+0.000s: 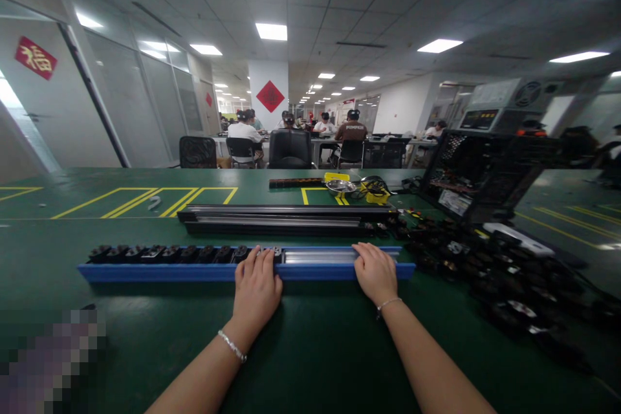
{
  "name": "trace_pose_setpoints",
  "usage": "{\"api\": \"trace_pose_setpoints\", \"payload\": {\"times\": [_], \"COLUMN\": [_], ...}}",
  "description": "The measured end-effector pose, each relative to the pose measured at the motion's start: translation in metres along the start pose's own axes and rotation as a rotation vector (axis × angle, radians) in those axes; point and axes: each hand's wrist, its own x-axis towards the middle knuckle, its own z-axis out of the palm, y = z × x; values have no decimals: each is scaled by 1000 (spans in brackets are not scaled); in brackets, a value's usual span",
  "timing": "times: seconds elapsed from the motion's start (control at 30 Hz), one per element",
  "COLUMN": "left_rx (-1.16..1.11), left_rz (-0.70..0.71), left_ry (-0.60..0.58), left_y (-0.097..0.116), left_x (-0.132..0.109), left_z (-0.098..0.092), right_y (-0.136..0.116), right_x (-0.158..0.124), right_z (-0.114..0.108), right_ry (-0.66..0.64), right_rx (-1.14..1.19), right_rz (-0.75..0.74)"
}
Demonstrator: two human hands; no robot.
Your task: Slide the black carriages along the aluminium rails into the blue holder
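A long blue channel (pixel 165 273) lies crosswise on the green table, with a row of small black parts (pixel 171 253) standing in its left and middle stretch. Bare silvery metal strip (pixel 317 257) shows inside it to the right of the row. My left hand (pixel 257 288) bends its fingers over the last black parts of the row, its thumb by the near wall; the parts beneath are mostly hidden. Near the right end, my right hand (pixel 377 273) is curled over the channel, fingers reaching across to the far wall.
Behind the channel lie long black rails (pixel 286 218). A heap of black parts (pixel 504 278) spreads to the right, below an open computer case (pixel 480 168). A metal bowl (pixel 341 187) sits farther back. People (pixel 352 132) sit at distant desks. Something pixelated (pixel 48 362) occupies the lower left.
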Motion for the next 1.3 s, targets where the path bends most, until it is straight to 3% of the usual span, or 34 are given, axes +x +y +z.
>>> {"api": "trace_pose_setpoints", "payload": {"times": [0.63, 1.3], "left_rx": [0, -3], "left_rz": [-1, 21], "left_ry": [-103, -127], "left_y": [2, 5], "left_x": [-1, -1], "left_z": [1, -1], "right_y": [-3, -5], "right_x": [0, 1], "right_z": [-3, -6], "right_ry": [-17, -55], "right_rx": [9, 8], "right_rz": [24, 52]}}
